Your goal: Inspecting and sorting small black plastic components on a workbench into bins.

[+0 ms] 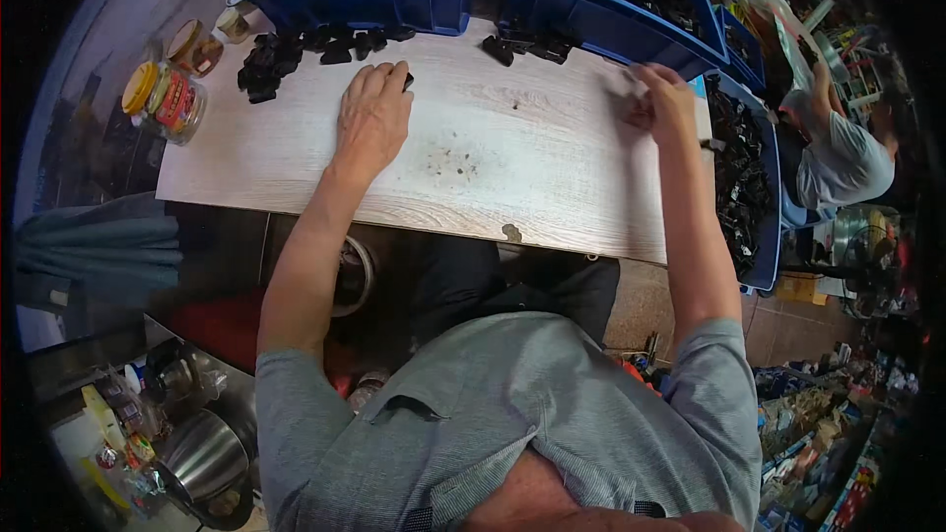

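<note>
My left hand (374, 116) rests on the pale wood-grain table (552, 167), fingers bent and close together. A small black plastic part (409, 82) shows at its fingertips; most of it is hidden under the hand. Farther left and beyond lies a pile of black plastic parts (271, 61), with more of them in a row along the far edge. My right hand (666, 101) is over the table's right side, below a blue bin. Motion blurs its fingers, so I cannot make out whether it holds anything. Another small group of black parts (532, 45) lies between the hands, near the bins.
Two blue bins (370, 0) (616, 25) of black parts line the far edge. Another bin of black parts (744, 177) stands against the right edge. A yellow-lidded jar (166, 100) sits at the left edge. Another person (845, 158) is at the far right.
</note>
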{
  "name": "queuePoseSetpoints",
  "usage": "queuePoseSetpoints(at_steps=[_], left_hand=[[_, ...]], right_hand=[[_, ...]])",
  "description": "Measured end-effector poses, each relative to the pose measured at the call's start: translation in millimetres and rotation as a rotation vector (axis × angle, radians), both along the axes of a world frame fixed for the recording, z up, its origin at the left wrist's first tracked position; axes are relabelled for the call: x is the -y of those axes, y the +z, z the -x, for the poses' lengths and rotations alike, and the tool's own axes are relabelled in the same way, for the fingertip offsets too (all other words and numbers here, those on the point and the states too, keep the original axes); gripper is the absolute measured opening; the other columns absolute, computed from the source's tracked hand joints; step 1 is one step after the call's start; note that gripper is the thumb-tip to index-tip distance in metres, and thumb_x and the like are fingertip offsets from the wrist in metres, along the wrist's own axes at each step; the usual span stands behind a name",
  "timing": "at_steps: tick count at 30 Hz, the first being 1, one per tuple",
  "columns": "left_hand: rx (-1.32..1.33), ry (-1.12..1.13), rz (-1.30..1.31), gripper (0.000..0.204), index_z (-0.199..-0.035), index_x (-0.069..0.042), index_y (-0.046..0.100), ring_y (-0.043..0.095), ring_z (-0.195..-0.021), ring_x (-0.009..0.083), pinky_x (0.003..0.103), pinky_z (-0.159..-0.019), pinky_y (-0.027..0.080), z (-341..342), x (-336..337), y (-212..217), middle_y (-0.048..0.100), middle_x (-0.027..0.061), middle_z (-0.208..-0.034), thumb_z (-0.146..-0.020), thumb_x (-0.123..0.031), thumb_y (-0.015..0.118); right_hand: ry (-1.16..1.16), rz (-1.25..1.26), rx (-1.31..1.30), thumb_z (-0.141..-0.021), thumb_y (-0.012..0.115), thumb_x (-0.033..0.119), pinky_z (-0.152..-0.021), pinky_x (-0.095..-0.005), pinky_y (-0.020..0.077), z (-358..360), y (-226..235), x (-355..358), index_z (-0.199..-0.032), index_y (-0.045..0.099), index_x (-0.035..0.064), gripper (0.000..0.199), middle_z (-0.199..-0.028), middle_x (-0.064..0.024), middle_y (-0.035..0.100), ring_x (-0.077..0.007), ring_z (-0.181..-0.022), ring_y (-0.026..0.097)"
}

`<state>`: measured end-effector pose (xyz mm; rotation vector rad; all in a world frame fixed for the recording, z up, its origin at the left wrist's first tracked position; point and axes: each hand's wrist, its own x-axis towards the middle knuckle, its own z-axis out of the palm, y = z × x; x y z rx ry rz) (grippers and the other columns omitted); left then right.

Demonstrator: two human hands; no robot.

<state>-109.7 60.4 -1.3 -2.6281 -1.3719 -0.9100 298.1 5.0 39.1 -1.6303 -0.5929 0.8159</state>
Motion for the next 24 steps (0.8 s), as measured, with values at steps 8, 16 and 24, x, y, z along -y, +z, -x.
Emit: queuePoseSetpoints(at_steps=[8,16,24], left_hand=[[0.032,0.007,-0.073,0.037,-0.13,0.004,0.06,0.061,-0.121,0.0385,0.047,-0.106,0.047,5,-2,-7,0.067,0.0221,-0.124,-0.094,-0.004,0.057],[0.115,0.047,-0.059,0.032,-0.122,-0.001,0.069,0.069,-0.101,0.0353,0.044,-0.086,0.055,5,4,1,0.074,0.0183,-0.106,-0.091,-0.008,0.069],[0.436,-0.004,0.126,0.027,-0.118,-0.002,0.07,0.071,-0.091,0.0319,0.04,-0.082,0.056,-4,14,3,0.074,0.0178,-0.102,-0.092,-0.01,0.068]], right_hand=[[0.157,0.142,0.116,-0.082,0.084,0.026,-0.045,-0.0333,0.0534,73,3,-47,-0.105,0.069,0.0127,0.031,-0.059,0.0023,0.048,-0.0144,-0.045,0.052],[0.135,0.139,0.077,-0.087,0.078,0.028,-0.046,-0.0369,0.0544,79,1,-50,-0.102,0.069,0.0153,0.021,-0.06,0.0027,0.048,-0.0148,-0.045,0.05],[0.184,0.334,0.02,-0.087,0.078,0.026,-0.045,-0.0361,0.0548,80,1,8,-0.091,0.067,0.0099,0.02,-0.056,0.0022,0.046,-0.0133,-0.043,0.048]])
